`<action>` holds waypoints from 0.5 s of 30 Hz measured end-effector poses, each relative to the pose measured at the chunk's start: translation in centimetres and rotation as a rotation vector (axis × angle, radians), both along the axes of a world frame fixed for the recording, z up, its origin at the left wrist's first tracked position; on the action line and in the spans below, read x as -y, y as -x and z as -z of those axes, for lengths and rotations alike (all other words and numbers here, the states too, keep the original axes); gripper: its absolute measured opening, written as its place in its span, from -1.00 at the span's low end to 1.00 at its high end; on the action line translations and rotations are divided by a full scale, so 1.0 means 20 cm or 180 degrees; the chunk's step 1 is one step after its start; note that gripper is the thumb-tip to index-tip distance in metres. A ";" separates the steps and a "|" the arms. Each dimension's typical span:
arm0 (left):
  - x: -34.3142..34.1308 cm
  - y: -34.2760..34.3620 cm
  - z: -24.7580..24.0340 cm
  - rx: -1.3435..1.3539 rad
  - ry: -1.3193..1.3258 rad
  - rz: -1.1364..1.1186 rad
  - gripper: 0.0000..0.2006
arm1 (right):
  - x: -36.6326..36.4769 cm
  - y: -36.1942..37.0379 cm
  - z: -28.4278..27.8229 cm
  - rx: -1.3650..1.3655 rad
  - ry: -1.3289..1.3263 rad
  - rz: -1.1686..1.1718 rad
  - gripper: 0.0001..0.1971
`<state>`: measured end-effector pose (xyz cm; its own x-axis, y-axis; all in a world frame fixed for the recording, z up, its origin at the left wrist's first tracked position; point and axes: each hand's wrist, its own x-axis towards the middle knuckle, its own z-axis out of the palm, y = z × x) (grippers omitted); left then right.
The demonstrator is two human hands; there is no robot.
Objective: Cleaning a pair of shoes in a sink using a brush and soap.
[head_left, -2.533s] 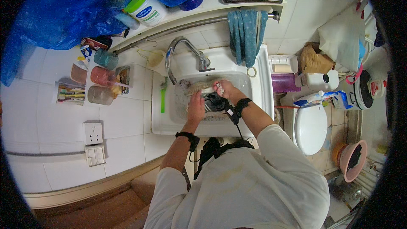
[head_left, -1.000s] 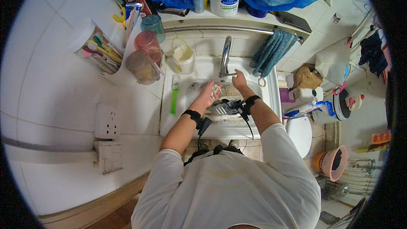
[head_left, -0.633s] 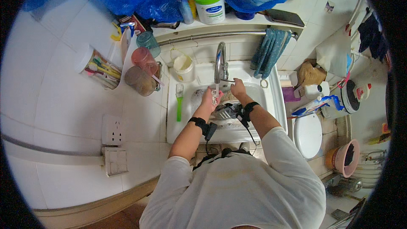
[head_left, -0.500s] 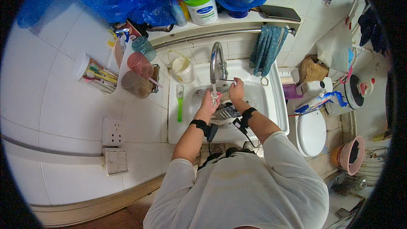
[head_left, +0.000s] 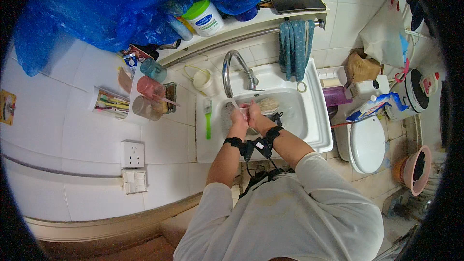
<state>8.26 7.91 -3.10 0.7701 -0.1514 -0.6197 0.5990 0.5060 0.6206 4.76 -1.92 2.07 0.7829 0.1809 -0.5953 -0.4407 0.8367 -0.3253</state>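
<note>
My left hand (head_left: 239,118) and my right hand (head_left: 255,116) are pressed together over the sink basin, directly below the spout of the metal faucet (head_left: 227,70). Fingers of both are closed around a small bundle of white laces (head_left: 245,109), mostly hidden by the hands. Water from the spout falls onto them. Beyond my right hand, a beige rounded thing (head_left: 268,105) lies in the water. Beside it is a dark thing (head_left: 275,118), partly covered by my right wrist; their kind is unclear. A green-handled brush (head_left: 208,123) rests on the left rim of the white sink (head_left: 316,116).
A pale bucket (head_left: 203,83) stands at the sink's back left corner. A blue patterned towel (head_left: 295,48) hangs from the rail behind. Cups (head_left: 150,87) and toothbrushes (head_left: 113,103) sit in a wall holder on the left. A toilet (head_left: 367,145) is on the right.
My right hand has left the faucet lever and come down to meet my left hand. The white laces, plainly visible in my left hand before, are now mostly covered. The view has shifted slightly.
</note>
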 end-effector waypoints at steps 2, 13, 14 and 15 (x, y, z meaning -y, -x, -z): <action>-0.01 0.02 -0.04 0.0215 0.0171 0.0330 -0.63 | -0.03 0.01 -0.02 -0.0047 0.0188 -0.0120 -0.42; 0.04 0.12 -0.12 0.1482 -0.1148 -0.0117 -0.65 | -0.14 0.01 -0.04 -0.0237 0.0283 -0.0275 -0.46; 0.08 0.16 -0.19 0.1462 -0.1114 -0.0058 -0.65 | -0.11 0.02 -0.02 -0.0226 0.0206 -0.0212 -0.46; 0.12 0.20 -0.27 0.1408 -0.1264 0.0198 -0.66 | -0.09 0.03 0.01 -0.0216 0.0149 -0.0154 -0.46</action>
